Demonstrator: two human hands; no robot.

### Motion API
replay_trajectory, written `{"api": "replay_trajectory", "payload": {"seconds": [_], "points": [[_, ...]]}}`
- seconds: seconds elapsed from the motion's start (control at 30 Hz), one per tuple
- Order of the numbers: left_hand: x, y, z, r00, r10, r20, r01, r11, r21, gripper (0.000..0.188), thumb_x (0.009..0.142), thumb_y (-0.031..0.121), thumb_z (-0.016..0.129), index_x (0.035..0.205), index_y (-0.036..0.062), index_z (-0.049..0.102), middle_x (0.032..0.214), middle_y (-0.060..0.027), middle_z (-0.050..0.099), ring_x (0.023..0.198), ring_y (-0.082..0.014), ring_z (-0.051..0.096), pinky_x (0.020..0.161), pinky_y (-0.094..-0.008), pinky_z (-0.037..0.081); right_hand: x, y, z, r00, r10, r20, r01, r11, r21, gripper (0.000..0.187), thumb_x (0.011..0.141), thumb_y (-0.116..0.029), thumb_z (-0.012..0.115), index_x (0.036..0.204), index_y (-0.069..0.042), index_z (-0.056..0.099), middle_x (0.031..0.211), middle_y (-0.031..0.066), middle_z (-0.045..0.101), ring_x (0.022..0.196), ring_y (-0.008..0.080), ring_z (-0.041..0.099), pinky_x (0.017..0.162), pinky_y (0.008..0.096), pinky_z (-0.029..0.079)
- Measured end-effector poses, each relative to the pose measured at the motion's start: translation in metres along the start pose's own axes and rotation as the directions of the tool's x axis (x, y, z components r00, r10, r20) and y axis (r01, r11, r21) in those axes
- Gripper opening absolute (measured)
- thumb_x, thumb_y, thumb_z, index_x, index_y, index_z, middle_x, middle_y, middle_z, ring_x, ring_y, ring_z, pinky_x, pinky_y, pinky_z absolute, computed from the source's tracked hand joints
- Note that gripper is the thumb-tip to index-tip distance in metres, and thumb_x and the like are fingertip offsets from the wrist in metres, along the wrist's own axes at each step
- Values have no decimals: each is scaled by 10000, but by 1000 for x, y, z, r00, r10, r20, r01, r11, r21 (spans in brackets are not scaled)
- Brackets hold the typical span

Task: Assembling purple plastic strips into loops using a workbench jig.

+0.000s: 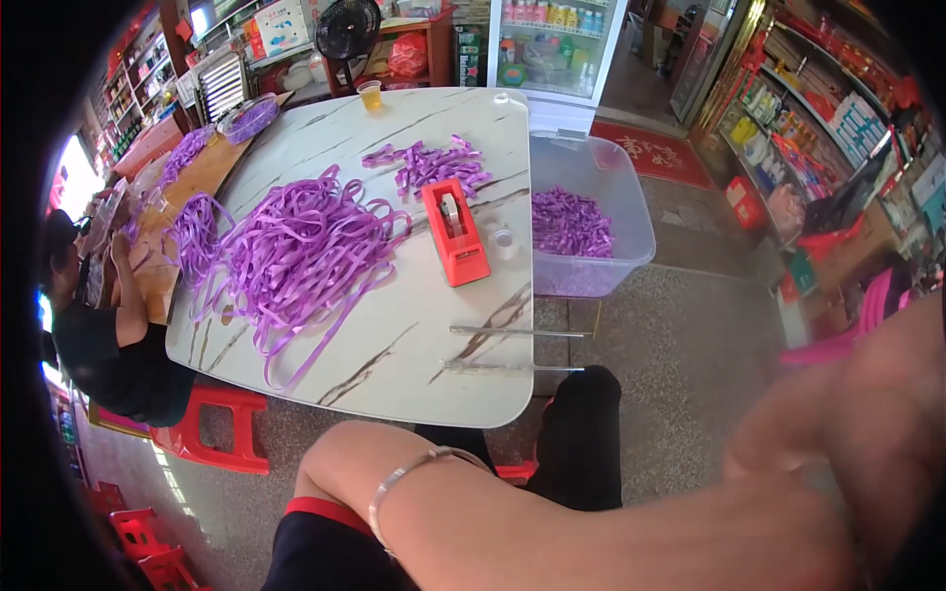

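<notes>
My left forearm (611,522) stretches across the bottom of the head view toward the lower right, a metal bangle (389,483) around it near the bent elbow. Blurred skin at the right edge, very close to the camera, seems to be my right hand (838,414), beside the far end of that forearm. Fingers of both hands are smeared or hidden, and nothing held can be made out. On the white marble-patterned table (384,364) lie a big heap of purple ribbon straps (305,246), a smaller purple pile (429,165) and a red tape dispenser (458,236).
Beside the table's right edge, a translucent bin (631,227) holds purple pieces (572,224). A tape roll (506,244), two metal rods (517,332) and a cup (371,96) are on the table. A co-worker (108,315) sits left near a red stool (212,428). Shelves (838,128) stand right.
</notes>
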State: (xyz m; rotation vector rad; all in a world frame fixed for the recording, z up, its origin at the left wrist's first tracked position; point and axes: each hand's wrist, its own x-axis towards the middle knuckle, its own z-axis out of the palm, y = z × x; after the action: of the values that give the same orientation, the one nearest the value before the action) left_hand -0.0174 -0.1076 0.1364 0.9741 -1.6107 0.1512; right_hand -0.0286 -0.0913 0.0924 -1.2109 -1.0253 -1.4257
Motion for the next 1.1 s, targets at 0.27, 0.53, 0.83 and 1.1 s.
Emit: {"api": "replay_trajectory", "payload": {"seconds": [0.27,0.53,0.83,1.1], "points": [[-7,1,29,995,-17,-94,-10,959,-283,181,834,206,504,929,95,611,639,-73,578,588,-268,577,504,-365,436,63,145,-142,1000,-15,1,15,1000,-7,460,805,-198,539,1169,66,443,1030,151,516,829,187,467,791,319,409],[-80,-27,-6,964,-263,32,244,927,285,124,707,192,560,712,68,561,720,-97,549,671,-279,561,552,-371,452,58,150,-192,1000,30,-7,-30,999,-42,454,794,-194,546,1156,64,452,1013,139,518,796,171,460,773,313,412],[-297,30,-165,253,-412,-875,743,-497,449,205,688,214,706,785,80,585,785,-89,585,771,-275,576,640,-378,458,31,117,-132,981,186,55,-186,983,0,448,782,-190,553,1142,60,462,993,125,521,760,152,451,753,305,415],[-338,13,-157,323,-404,-856,643,-569,512,106,726,134,593,794,60,561,811,-115,552,821,-298,535,674,-395,457,46,135,-140,978,179,109,-181,984,6,442,771,-186,559,1129,57,471,976,113,524,727,135,444,735,299,418]]}}
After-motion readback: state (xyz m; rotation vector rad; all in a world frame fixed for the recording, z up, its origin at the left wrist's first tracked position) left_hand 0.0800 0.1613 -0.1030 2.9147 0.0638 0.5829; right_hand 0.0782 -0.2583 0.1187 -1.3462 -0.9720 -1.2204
